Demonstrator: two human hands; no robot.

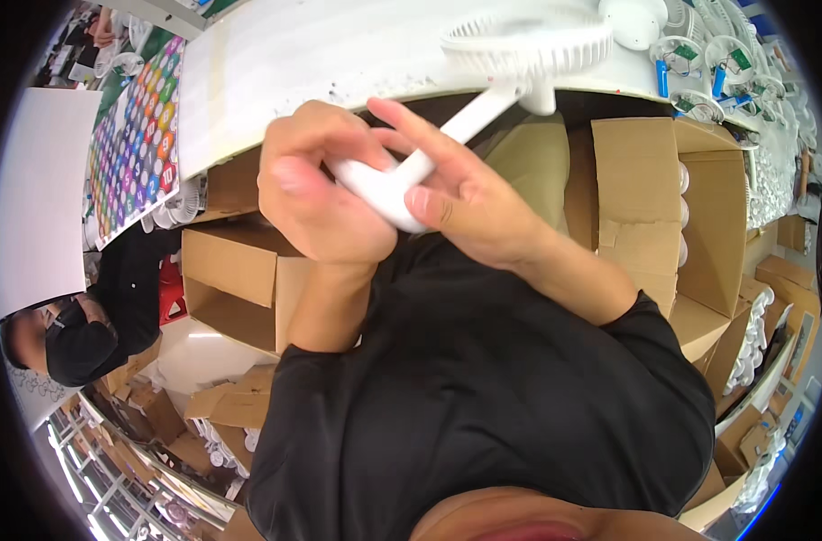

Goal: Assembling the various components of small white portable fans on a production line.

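Head view: both hands grip the white handheld fan (483,108) by its handle. The left hand (316,194) is closed round the handle's butt, and the right hand (465,203) pinches it just beside. The fan's long axis runs toward 1 o'clock, its grille head lying blurred over the white tabletop (339,63).

Assembly workshop, cardboard boxes (656,203), fan parts (699,54)
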